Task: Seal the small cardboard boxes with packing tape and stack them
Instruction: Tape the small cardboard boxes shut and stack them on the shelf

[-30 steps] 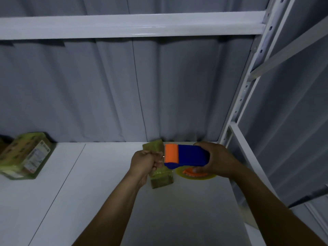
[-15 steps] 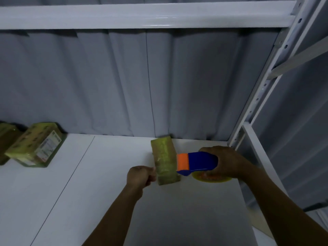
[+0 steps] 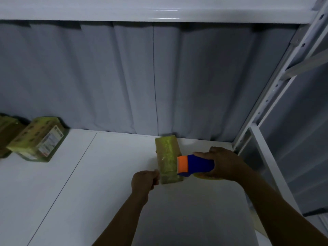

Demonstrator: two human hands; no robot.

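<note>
Small box (image 3: 168,160) lower centre, on white shelf (image 3: 106,192). Right grip (image 3: 223,164) wrapped round blue-orange tape dispenser (image 3: 195,165) at box's right edge. Left grip (image 3: 143,181) curled at box's near-left corner; holding anything, cannot tell

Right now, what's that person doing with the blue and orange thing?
A person is taping up a small cardboard box on a white shelf. The right hand grips a blue and orange tape dispenser at the box's right edge. The left hand is curled at its near corner; whether it pinches tape is unclear. Other boxes sit far left.
</note>
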